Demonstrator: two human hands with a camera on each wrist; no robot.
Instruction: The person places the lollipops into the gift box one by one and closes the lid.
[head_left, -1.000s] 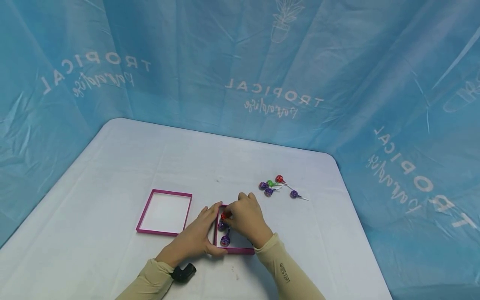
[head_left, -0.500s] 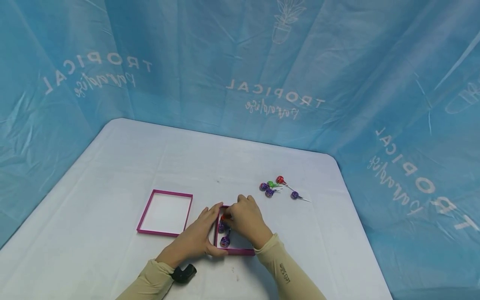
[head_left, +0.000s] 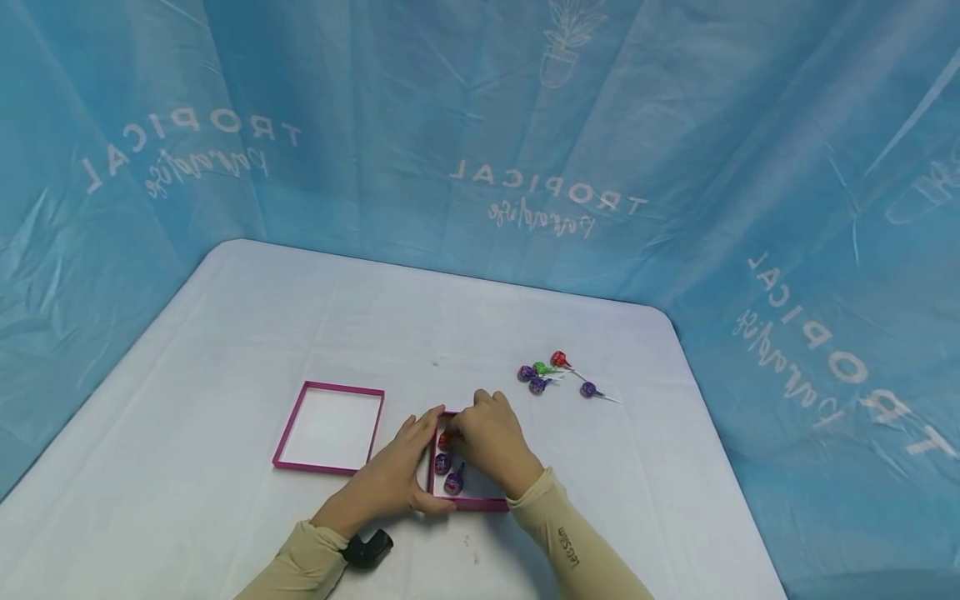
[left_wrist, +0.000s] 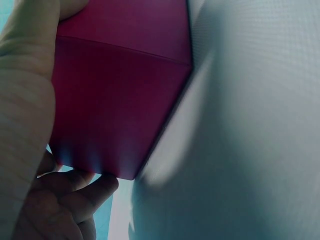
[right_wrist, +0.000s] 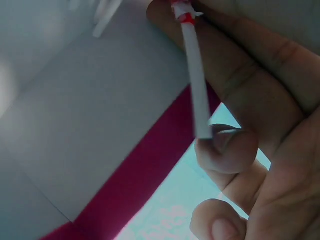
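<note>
In the head view my left hand [head_left: 390, 477] grips the near-left corner of a magenta box [head_left: 482, 505] with a white inside, fingers along its left side and thumb at the front. The left wrist view shows its fingertips [left_wrist: 102, 187] against the box's outer wall [left_wrist: 115, 105]. My right hand [head_left: 495, 442] reaches into the box and pinches a red lollipop [head_left: 444, 442]. Its white stick [right_wrist: 196, 80] points away from the fingertips in the right wrist view. Two purple lollipops [head_left: 442, 463] lie nearer the front along the left wall. My right hand hides the box's right part.
A second magenta-edged square tray [head_left: 330, 468], perhaps the lid, lies left of the box. Several lollipops [head_left: 537, 385] in purple, green and red lie at the back right, one purple lollipop [head_left: 588, 389] a little apart. Blue curtains [head_left: 405, 167] border the white table [head_left: 225, 333].
Inside the box, the red lollipop has shifted slightly toward the front, and the two purple ones have moved a little with it. The left hand keeps its place on the box.
</note>
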